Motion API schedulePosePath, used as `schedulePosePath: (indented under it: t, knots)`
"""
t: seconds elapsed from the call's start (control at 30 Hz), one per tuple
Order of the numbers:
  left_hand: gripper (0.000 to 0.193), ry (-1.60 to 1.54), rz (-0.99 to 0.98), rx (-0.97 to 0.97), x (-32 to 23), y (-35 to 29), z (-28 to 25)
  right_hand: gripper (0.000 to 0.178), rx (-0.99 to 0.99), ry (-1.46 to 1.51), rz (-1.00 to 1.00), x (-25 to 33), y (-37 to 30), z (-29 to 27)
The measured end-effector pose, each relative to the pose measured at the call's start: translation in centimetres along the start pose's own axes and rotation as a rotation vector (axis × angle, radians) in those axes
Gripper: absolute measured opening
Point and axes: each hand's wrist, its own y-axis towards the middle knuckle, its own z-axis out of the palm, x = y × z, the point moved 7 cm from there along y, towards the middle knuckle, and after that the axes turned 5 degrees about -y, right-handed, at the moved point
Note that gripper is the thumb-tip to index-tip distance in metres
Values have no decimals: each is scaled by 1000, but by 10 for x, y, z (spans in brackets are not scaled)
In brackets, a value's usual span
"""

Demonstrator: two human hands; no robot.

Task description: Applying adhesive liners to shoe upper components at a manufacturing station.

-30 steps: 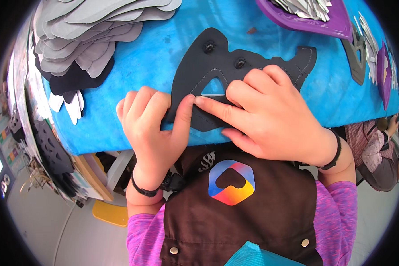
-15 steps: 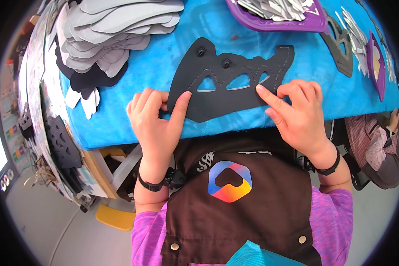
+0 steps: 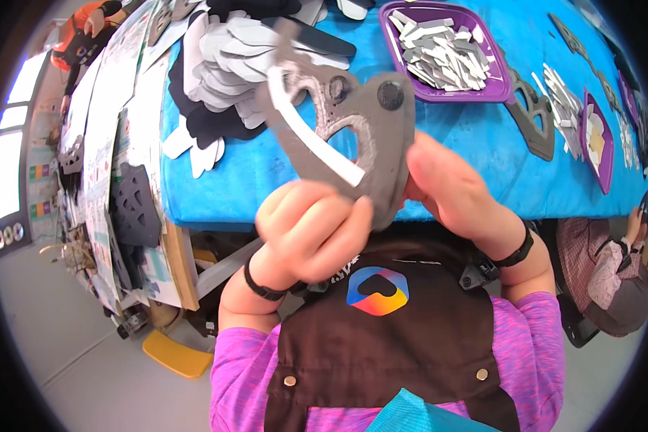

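Both my hands hold up a dark grey cut-out panel, tilted above the table's near edge and smeared by motion. Its visible face has window-like openings, two round dark fittings and a white strip lying along one side. My left hand is closed, with curled fingers pinching the panel's lower edge. On the opposite edge, my right hand grips with the thumb in front; its other fingers are mostly hidden behind the panel.
A blue-covered table carries a pile of grey and white pads, black pieces and a purple tray of white strips. Farther right lie another cut-out panel, loose strips and a smaller purple tray. A co-worker is at right.
The panel has come up off the table and been turned, now showing a face with a white strip. My left hand moved right and curled; my right hand took hold of the other edge.
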Motion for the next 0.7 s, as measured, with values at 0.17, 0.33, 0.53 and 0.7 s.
schedulePosePath:
  t: [0.17, 0.33, 0.53, 0.7]
  knots:
    - [30, -43, -1, -16, 2, -13, 17, 45, -185, -82, 155, -22, 6, -31]
    - [42, -75, -163, -101, 18, -52, -1, 43, -130, -39, 282, -29, -8, -51]
    - [47, -363, -430, -254, 45, -79, 1, 33, -270, -606, 334, -34, -8, -83]
    - [47, -379, -414, -256, 48, -75, 1, 25, -532, -985, 244, -25, -10, -99]
